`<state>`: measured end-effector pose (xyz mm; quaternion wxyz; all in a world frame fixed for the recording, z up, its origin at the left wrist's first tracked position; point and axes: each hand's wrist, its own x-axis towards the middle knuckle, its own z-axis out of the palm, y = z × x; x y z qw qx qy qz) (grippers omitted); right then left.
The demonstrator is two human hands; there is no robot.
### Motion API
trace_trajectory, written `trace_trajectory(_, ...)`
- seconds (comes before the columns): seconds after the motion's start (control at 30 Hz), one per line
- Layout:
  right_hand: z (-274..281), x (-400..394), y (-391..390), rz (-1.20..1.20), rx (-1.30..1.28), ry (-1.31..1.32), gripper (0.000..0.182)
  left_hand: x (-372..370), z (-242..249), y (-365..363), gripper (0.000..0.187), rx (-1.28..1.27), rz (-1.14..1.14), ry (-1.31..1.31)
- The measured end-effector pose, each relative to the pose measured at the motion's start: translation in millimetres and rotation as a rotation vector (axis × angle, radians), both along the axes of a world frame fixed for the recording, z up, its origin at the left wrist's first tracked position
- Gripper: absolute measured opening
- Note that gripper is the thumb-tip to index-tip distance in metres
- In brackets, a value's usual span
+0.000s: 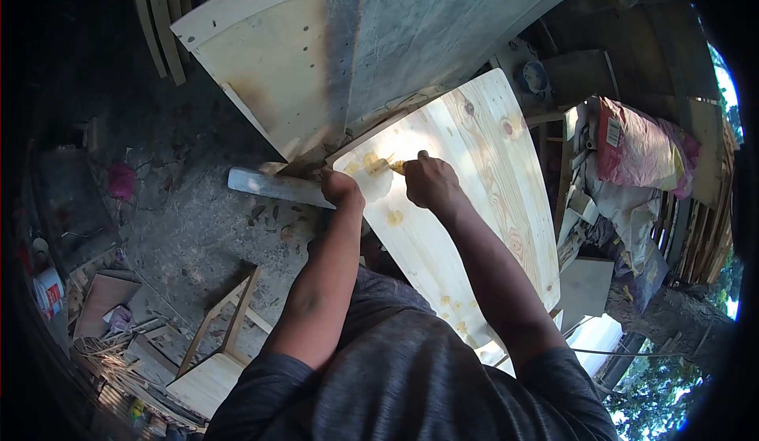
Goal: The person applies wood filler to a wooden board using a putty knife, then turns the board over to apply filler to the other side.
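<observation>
A pale pine panel (474, 172) with rounded corners lies in front of me, with several yellowish filler patches (394, 218) on it. My right hand (432, 182) is closed over the panel around a small yellow-handled tool (396, 167) that looks like a putty knife. Its tip points left, towards a patch near the panel's corner, in bright light. At the panel's left edge is my left hand (343, 189), fingers curled inward. What those fingers hold, if anything, is hidden.
A large stained board (277, 62) leans beyond the panel. A long pale plank (277, 186) sticks out left of my left hand. Red-and-white sacks (644, 145) and stacked timber stand at right. Wooden frame pieces (229, 322) and offcuts lie at lower left on the dirty floor.
</observation>
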<state>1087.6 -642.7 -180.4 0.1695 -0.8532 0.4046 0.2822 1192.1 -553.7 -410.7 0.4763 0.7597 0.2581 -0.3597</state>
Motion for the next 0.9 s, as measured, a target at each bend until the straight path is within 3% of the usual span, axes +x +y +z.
trace_trajectory(0.07, -6, -11, -13, -0.187, -0.066, -0.2, 0.04, -1, -1, -1, 0.052, 0.059, -0.025, -0.012)
trace_trajectory(0.13, -24, -17, -20, -0.205, -0.12, -0.276, 0.048, -1, -1, -1, 0.053, 0.091, -0.056, -0.032)
trace_trajectory(0.23, -45, -25, -9, -0.172, -0.083, -0.287, 0.041, 1, 3, -1, 0.053, 0.158, -0.119, -0.057)
trace_trajectory(0.33, -27, -25, -19, -0.097, -0.03, -0.107, 0.034, 1, -12, 1, 0.05, 0.192, -0.151, -0.057)
trace_trajectory(0.4, -14, -11, -22, -0.134, -0.101, -0.234, 0.027, -4, -63, 12, 0.059, 0.277, -0.244, -0.154)
trace_trajectory(0.43, -26, -10, -24, -0.141, -0.178, -0.368, 0.023, -6, -67, 10, 0.059, 0.298, -0.278, -0.175)
trace_trajectory(0.47, -30, -10, -24, -0.132, -0.139, -0.337, 0.021, -7, -71, 9, 0.058, 0.32, -0.313, -0.196)
trace_trajectory(0.57, -38, -13, -29, -0.057, -0.058, -0.188, 0.02, 2, -6, 0, 0.05, 0.3, -0.263, -0.089)
trace_trajectory(0.63, -21, -7, -40, 0.0, -0.048, -0.133, 0.018, 4, 11, -4, 0.051, 0.284, -0.188, -0.034)
trace_trajectory(0.73, -24, -6, -48, -0.071, -0.169, -0.273, 0.013, 3, 27, -5, 0.054, 0.258, -0.162, 0.019)
trace_trajectory(0.77, -26, -7, -53, -0.04, -0.135, -0.206, 0.014, 5, 30, -7, 0.055, 0.247, -0.158, 0.028)
trace_trajectory(0.83, -29, -11, -62, 0.027, -0.059, -0.068, 0.015, 3, -11, -1, 0.062, 0.3, -0.186, -0.054)
trace_trajectory(0.9, -22, -5, -66, 0.052, -0.071, -0.175, 0.017, -1, -20, 7, 0.066, 0.345, -0.196, -0.076)
